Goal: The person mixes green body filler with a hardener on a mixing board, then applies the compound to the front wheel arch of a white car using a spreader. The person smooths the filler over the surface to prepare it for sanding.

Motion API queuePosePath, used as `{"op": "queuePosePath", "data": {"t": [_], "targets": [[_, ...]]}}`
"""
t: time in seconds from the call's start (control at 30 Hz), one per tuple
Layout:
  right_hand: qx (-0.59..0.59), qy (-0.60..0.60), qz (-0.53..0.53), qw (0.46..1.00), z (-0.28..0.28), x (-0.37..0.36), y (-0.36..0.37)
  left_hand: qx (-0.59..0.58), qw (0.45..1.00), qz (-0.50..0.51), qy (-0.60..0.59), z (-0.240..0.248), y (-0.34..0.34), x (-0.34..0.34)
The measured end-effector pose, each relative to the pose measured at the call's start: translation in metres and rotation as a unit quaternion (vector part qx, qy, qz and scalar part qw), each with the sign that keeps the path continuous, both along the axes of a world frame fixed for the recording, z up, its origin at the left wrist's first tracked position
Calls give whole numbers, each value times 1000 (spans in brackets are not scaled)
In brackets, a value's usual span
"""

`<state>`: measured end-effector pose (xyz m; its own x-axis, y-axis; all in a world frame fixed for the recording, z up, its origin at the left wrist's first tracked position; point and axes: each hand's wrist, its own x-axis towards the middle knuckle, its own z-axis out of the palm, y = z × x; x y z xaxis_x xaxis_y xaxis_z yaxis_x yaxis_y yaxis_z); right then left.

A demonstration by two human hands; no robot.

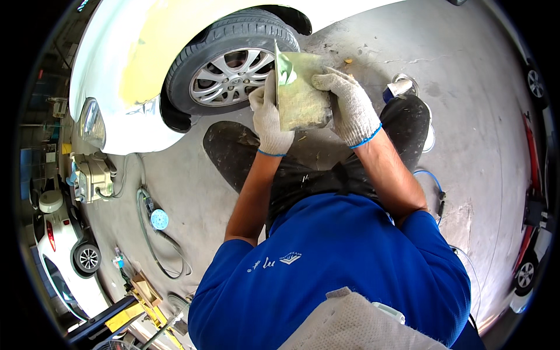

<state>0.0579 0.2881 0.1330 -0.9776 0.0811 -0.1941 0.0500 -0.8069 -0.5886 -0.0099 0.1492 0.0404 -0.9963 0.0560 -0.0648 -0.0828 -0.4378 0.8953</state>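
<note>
My two hands, both in off-white knit gloves with blue cuffs, are raised in front of the car wheel. My right hand is closed on the right side of a flat, yellowish-green putty board, its thumb on the face. A smear of pale green putty sits near the board's upper left. My left hand is closed at the board's left edge, around a thin flat blade seen almost edge-on. Its handle is hidden in the glove. The putty lies against that blade.
Close ahead stands a white car with a yellowish patch on its fender, beside its wheel. A round sander with a hose lies at left, near a boxy machine. A metal tin is by my right knee.
</note>
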Motion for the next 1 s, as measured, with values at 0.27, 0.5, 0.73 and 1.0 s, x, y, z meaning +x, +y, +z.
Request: {"op": "queuePosePath", "data": {"t": [0.27,0.5,0.73,1.0], "targets": [[7,-16,-31,999,5,-3,10,-511,772,19,377,-8,-14,17],[260,144,-239,924,26,-14,42,-343,920,-109,157,-26,-21,25],[373,172,-198,890,20,-20,65,-282,912,-284,92,74,-29,16],[633,197,-83,744,34,-17,59,-326,911,-216,132,74,-23,17]]}}
